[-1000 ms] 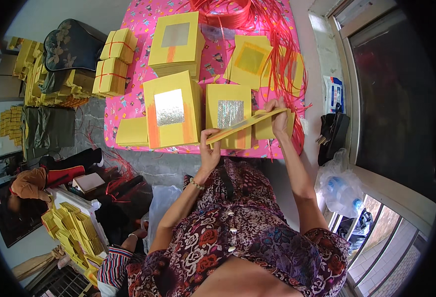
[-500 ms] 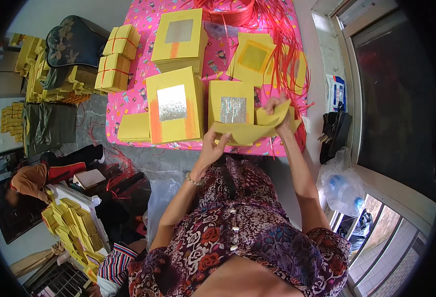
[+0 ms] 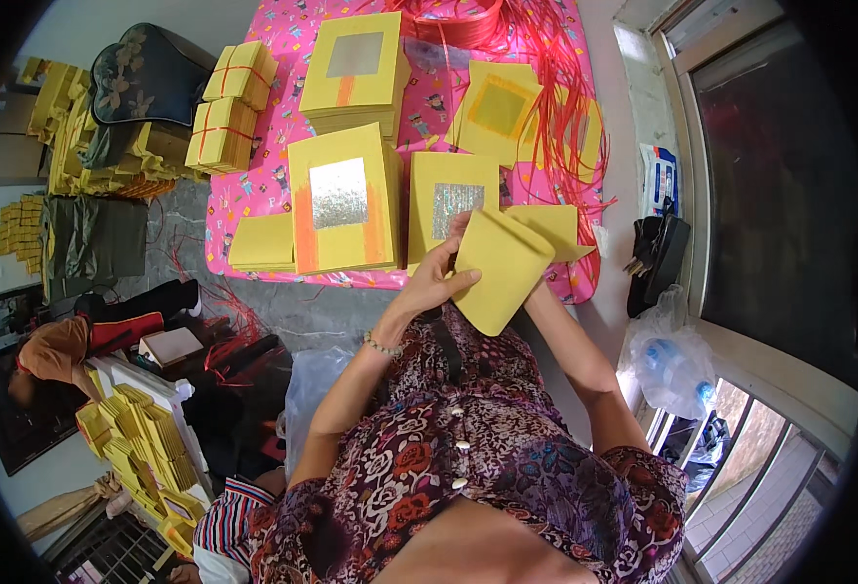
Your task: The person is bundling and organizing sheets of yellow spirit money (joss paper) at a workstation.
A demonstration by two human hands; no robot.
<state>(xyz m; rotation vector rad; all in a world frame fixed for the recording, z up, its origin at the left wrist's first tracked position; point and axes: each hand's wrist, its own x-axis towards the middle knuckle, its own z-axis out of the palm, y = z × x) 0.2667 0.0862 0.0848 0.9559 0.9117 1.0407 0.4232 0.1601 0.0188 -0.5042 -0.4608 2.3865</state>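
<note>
My left hand (image 3: 433,282) pinches a piece of yellow paper (image 3: 500,271), thumb on the plain face and fingers round its side. My right hand is hidden behind it, only the wrist (image 3: 546,304) showing, so I cannot tell how its fingers sit. The paper is tilted in front of me, past the near edge of the table and over my lap.

Taking the paper as the clock's middle, with 12 away from me, this piece looks part-way done: it curves over on its 1 o'clock side, not pressed flat. The tied bundles (image 3: 223,134) at 10 look finished, red string round them. By my reckoning more is left: the silver-squared small stack (image 3: 448,200) at 11, the taller orange-streaked stack (image 3: 339,200) at 10 and the far stack (image 3: 356,63) at 11 show no string. Loose sheets (image 3: 495,105) lie at 12, strands from the red string (image 3: 463,31) trailing over some.

Room is tight towards 11, where the small stack is just behind the paper. Pink cloth (image 3: 283,112) shows in narrow strips between stacks. The table's right edge is near, at 2, so I judge lifting towards me is easiest
</note>
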